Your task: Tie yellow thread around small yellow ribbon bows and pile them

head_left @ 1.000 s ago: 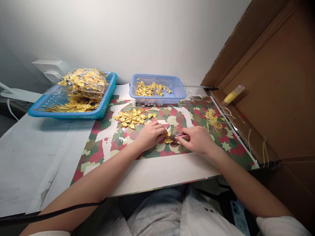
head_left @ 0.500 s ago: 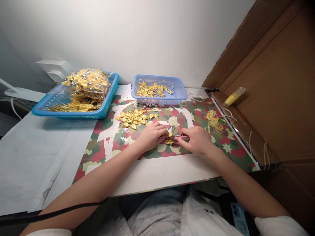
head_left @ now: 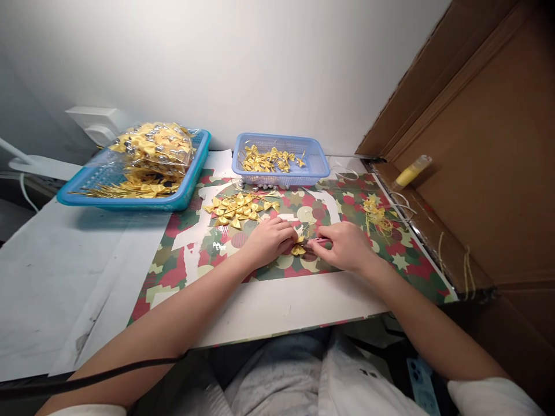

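At a worktable against a white wall, your left hand and right hand meet over a small gold bow lying on the patterned mat, near the table's front edge. The left fingers curl down beside the bow, touching or all but touching it; whether they actually pinch it is hidden. The right hand is closed around a thin pink tool, its tip aimed at the bow's middle.

By the look of it, you are in the middle of fastening or finishing this one bow, with the tool at its knot. The next move calls for a steady left hand holding the bow flat and small, exact work with the tool tip, since the piece is tiny and light.

A loose pile of gold bows lies just behind your left hand. Further back stand a small blue basket with a few bows and a larger teal tray heaped with bagged ones. Yellow thread scraps lie to the right.
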The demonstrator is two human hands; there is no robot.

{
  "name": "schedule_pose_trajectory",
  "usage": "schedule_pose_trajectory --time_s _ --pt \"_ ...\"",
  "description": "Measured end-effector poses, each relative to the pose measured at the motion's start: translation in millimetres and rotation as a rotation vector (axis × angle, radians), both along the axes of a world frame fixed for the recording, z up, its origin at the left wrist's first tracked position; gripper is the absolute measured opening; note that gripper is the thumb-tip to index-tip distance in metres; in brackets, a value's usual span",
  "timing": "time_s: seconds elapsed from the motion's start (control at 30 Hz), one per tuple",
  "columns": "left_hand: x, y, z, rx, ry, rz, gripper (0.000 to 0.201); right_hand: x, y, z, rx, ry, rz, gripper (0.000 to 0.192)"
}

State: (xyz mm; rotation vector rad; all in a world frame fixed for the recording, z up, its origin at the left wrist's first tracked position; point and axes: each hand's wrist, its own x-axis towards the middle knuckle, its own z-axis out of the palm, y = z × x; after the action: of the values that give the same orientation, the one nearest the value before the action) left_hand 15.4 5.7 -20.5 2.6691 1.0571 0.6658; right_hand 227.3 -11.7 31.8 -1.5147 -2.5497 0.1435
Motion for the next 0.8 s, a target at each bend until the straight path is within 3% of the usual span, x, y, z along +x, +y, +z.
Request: schedule_pose_trajectory --time_s 0.23,0.47,0.67,0.8 --pt "-1.2 -2.3 2.1 0.015 -0.047 0.029 0.014 6.7 -1.4 8.1 -0.083 0.090 -0.059 0.031" --pt "-3.0 -4.6 7.9 0.067 -0.199 0.279 0.013 14.8 4.3 -2.8 -0.186 0.370 -0.188 0.042" --pt "-3.1 -5.1 7.9 0.045 -0.254 0.350 0.010 -17.4 10.6 -21.8 -0.453 0.589 -0.105 0.014" --pt "-2.4 -6.6 12.7 -0.054 -0.385 0.408 0.010 -29.3 18.8 -23.7 -0.657 0.801 -0.003 0.021"
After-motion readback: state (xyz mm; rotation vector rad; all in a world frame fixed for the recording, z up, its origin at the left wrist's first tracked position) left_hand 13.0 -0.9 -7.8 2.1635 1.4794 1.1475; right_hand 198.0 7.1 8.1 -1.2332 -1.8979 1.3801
